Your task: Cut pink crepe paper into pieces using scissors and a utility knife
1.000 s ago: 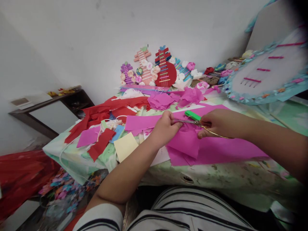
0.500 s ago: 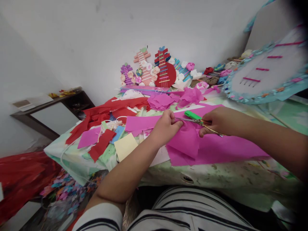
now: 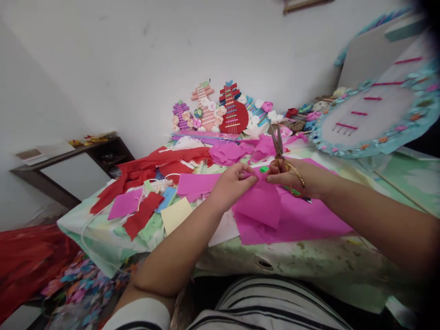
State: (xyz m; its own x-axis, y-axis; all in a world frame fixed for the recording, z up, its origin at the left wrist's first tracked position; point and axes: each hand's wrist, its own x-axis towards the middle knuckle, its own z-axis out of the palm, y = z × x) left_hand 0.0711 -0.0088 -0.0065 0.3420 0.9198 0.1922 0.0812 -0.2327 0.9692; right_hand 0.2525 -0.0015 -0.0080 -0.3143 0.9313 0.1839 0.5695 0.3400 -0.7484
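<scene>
My left hand [image 3: 233,185] is closed, pinching the upper edge of a piece of magenta crepe paper [image 3: 259,204] that hangs over the table's front part. My right hand [image 3: 292,176] keeps hold of gold-handled scissors [image 3: 277,142], their blades pointing up and slightly apart. Its thumb and fingertips come close to the paper's edge; whether they touch it I cannot tell. Under my hands lies a larger magenta sheet [image 3: 309,220]. A bright green object [image 3: 264,169] is partly hidden behind my right hand.
Red crepe strips [image 3: 144,172], a cream square [image 3: 176,214] and crumpled pink paper [image 3: 227,153] lie on the table. Small craft instruments with paper flowers, among them a red one [image 3: 237,117], lean against the wall. A large blue-edged decorated piece [image 3: 364,119] stands at the right.
My right hand has turned the scissors from lying level at the paper to pointing upward, and its fingers have come nearer my left hand. The view has shifted slightly.
</scene>
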